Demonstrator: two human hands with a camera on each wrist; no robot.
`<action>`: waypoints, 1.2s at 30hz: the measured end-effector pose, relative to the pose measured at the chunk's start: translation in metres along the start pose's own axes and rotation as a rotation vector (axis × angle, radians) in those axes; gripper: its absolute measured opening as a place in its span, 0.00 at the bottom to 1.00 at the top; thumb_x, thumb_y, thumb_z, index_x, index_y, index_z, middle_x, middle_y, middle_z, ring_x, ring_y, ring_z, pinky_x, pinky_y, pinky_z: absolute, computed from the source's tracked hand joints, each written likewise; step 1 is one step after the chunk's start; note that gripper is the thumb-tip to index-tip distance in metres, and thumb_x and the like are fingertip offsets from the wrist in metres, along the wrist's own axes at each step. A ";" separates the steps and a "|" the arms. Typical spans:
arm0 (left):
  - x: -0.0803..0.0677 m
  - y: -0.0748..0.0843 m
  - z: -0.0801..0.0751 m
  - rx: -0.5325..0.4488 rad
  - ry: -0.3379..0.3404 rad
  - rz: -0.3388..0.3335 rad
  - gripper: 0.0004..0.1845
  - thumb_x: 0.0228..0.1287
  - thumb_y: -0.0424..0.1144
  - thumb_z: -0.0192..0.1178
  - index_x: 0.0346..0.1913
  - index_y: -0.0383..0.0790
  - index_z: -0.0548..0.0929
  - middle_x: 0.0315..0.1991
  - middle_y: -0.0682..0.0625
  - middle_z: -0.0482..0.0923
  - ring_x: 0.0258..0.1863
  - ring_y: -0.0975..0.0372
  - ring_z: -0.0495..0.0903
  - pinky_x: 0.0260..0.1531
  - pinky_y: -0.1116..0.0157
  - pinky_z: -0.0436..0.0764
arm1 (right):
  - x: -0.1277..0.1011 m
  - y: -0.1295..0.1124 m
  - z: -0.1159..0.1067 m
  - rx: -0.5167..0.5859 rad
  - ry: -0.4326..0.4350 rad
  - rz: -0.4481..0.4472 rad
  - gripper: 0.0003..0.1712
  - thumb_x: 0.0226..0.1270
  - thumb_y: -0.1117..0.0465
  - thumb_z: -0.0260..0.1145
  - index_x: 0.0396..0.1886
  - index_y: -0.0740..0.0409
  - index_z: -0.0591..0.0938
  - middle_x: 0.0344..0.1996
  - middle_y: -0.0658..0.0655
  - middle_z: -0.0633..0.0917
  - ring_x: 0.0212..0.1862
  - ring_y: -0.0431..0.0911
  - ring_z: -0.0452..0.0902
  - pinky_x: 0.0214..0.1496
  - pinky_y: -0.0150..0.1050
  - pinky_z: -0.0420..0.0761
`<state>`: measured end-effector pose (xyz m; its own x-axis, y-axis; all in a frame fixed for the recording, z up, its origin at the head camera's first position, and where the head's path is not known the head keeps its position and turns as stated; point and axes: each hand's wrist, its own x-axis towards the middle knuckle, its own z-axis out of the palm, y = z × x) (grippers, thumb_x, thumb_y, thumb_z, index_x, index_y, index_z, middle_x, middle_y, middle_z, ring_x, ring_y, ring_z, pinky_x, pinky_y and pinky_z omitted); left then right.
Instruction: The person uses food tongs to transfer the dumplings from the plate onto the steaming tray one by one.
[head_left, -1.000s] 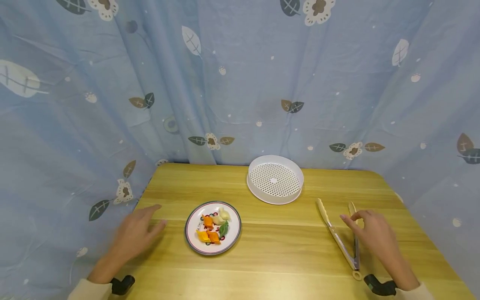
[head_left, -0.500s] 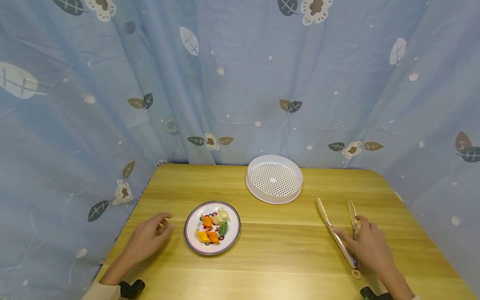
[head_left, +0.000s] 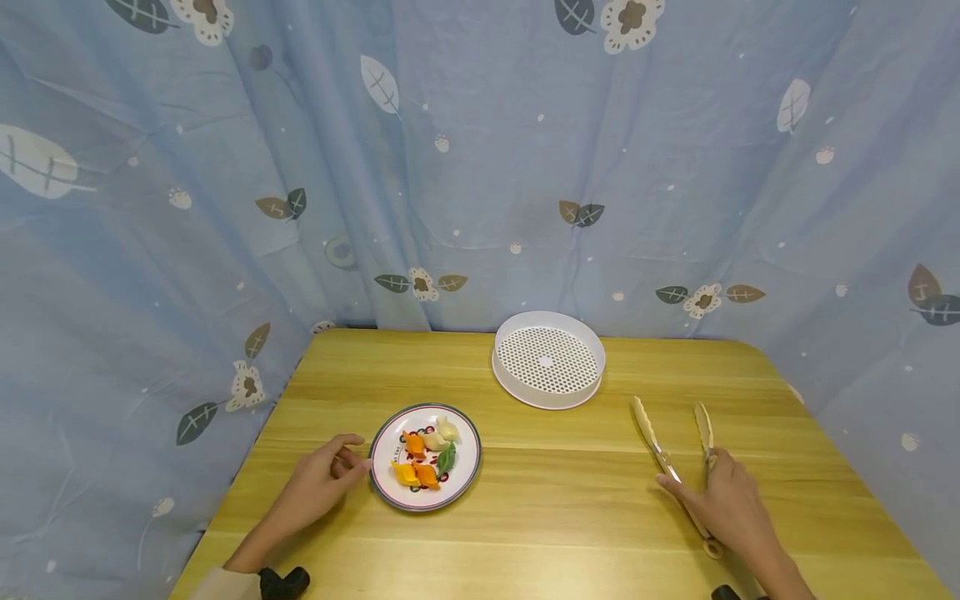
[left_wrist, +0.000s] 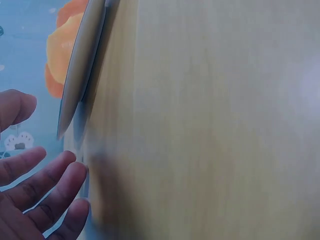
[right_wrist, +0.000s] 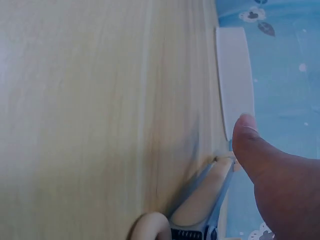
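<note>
Wooden table (head_left: pixel 570 517): the landmark for every entry below; it bears everything listed.

White perforated tray (head_left: pixel 548 359): round, at the table's far edge, middle. Nothing lies in it.

Plate (head_left: pixel 465 481): patterned, dark-rimmed, on the table's near-left part. It carries small food pieces (head_left: pixel 425 454), orange, pale and one green, all within the rim. In the left wrist view the plate (left_wrist: pixel 80 75) shows edge-on with orange food above it.

Tongs (head_left: pixel 670 467): metal with pale tips, flat on the table's near-right part, arms spread and tips pointing toward the far edge. The hinge end and hanging loop (right_wrist: pixel 150 227) show in the right wrist view.

Right hand (head_left: pixel 723 508): laid over the hinge half of the tongs, thumb on the left arm and fingers over the right arm. The fingers look wrapped on the handles, though the tongs lie flat and unlifted.

Left hand (head_left: pixel 318 483): resting on the table just left of the plate, fingers loosely bent toward the rim, gripping nothing; whether a fingertip touches the rim I cannot tell.

Progress, as judged: all food on the plate, tray bare, tongs only being taken up. The moving of pieces has not begun.
</note>
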<state>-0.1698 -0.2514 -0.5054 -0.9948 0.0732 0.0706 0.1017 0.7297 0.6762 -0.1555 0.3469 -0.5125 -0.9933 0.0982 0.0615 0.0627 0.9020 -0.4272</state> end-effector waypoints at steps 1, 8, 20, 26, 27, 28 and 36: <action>0.000 0.000 0.002 -0.020 -0.007 -0.009 0.24 0.71 0.49 0.67 0.62 0.40 0.79 0.38 0.52 0.82 0.31 0.63 0.77 0.31 0.66 0.76 | 0.000 -0.001 0.001 0.006 0.004 0.005 0.70 0.59 0.26 0.69 0.65 0.90 0.59 0.49 0.88 0.73 0.49 0.79 0.74 0.45 0.68 0.75; 0.002 -0.001 0.011 -0.112 -0.043 -0.074 0.27 0.67 0.48 0.71 0.63 0.41 0.78 0.40 0.52 0.80 0.33 0.61 0.75 0.31 0.66 0.75 | -0.002 -0.004 0.002 0.000 0.024 0.032 0.54 0.55 0.29 0.75 0.40 0.80 0.69 0.26 0.65 0.74 0.26 0.53 0.71 0.26 0.46 0.73; 0.001 -0.003 0.019 -0.155 -0.056 -0.059 0.24 0.62 0.44 0.76 0.58 0.43 0.81 0.40 0.51 0.79 0.31 0.60 0.73 0.29 0.67 0.72 | -0.001 -0.006 0.000 0.014 -0.089 0.120 0.44 0.63 0.26 0.66 0.30 0.68 0.73 0.21 0.58 0.72 0.22 0.49 0.69 0.23 0.42 0.69; 0.000 -0.004 0.021 -0.161 -0.050 -0.067 0.24 0.61 0.43 0.76 0.58 0.43 0.82 0.40 0.51 0.78 0.31 0.60 0.73 0.29 0.66 0.72 | -0.002 -0.004 -0.006 0.050 -0.105 0.117 0.49 0.67 0.29 0.64 0.43 0.80 0.73 0.27 0.63 0.77 0.27 0.51 0.73 0.27 0.45 0.74; 0.000 -0.004 0.021 -0.164 -0.050 -0.070 0.24 0.60 0.43 0.76 0.58 0.43 0.82 0.40 0.51 0.78 0.31 0.60 0.73 0.29 0.66 0.72 | -0.002 -0.003 -0.007 0.062 -0.105 0.113 0.50 0.69 0.30 0.64 0.46 0.81 0.72 0.28 0.64 0.77 0.28 0.52 0.74 0.28 0.46 0.74; 0.000 -0.003 0.021 -0.166 -0.050 -0.073 0.25 0.60 0.44 0.76 0.58 0.43 0.82 0.40 0.51 0.78 0.31 0.60 0.73 0.29 0.66 0.72 | -0.002 -0.002 -0.008 0.076 -0.105 0.105 0.51 0.70 0.31 0.63 0.49 0.84 0.70 0.29 0.65 0.78 0.29 0.53 0.75 0.28 0.47 0.75; 0.001 -0.005 0.021 -0.189 -0.061 -0.085 0.26 0.60 0.45 0.76 0.60 0.43 0.81 0.40 0.50 0.78 0.30 0.59 0.72 0.28 0.66 0.71 | 0.002 0.007 -0.013 0.133 -0.107 0.112 0.54 0.72 0.33 0.62 0.57 0.87 0.63 0.34 0.69 0.78 0.33 0.55 0.77 0.31 0.49 0.77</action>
<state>-0.1713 -0.2406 -0.5235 -0.9975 0.0621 -0.0332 0.0103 0.5950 0.8037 -0.1556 0.3590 -0.5034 -0.9860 0.1426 -0.0865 0.1667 0.8237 -0.5421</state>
